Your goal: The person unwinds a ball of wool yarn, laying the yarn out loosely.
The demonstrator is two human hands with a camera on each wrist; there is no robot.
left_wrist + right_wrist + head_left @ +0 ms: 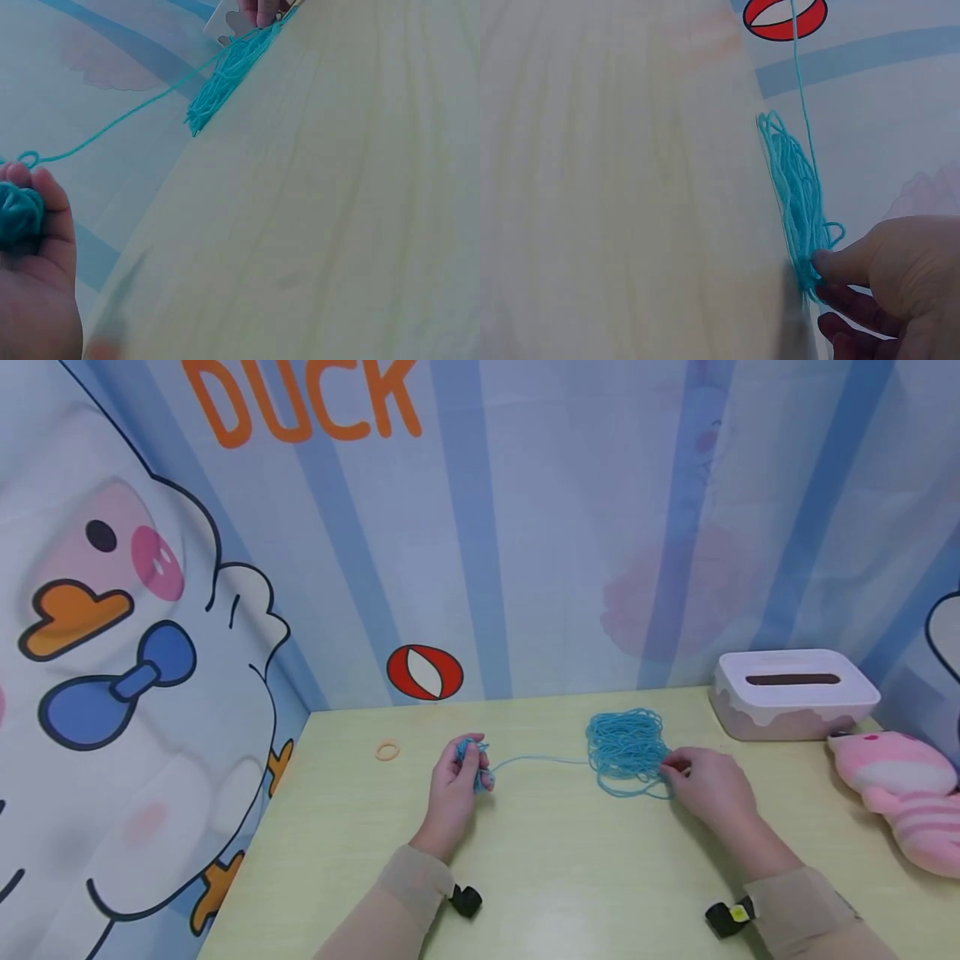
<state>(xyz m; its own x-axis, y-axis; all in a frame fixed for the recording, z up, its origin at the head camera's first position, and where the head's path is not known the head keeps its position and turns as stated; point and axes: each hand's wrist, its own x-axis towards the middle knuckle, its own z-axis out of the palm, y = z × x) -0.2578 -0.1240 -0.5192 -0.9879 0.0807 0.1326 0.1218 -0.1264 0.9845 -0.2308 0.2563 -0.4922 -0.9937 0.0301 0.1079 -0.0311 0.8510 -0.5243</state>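
My left hand (pixel 453 785) grips a small wound ball of blue yarn (pixel 21 214), its fingers curled round it above the table. From that ball a single strand (pixel 536 758) runs right to a loose, flat pile of the same blue yarn (pixel 626 743) on the table. At the pile's right edge my right hand (pixel 708 785) pinches some of the yarn between thumb and forefinger, as the right wrist view shows. The other fingers of that hand (pixel 922 292) are bent, apart from the yarn.
A pale orange ring (pixel 387 750) lies on the table left of my left hand. At the back right stands a pink and white tissue box (pixel 795 693), with a pink plush toy (pixel 900 793) in front. A printed cloth (pixel 555 527) hangs behind the table.
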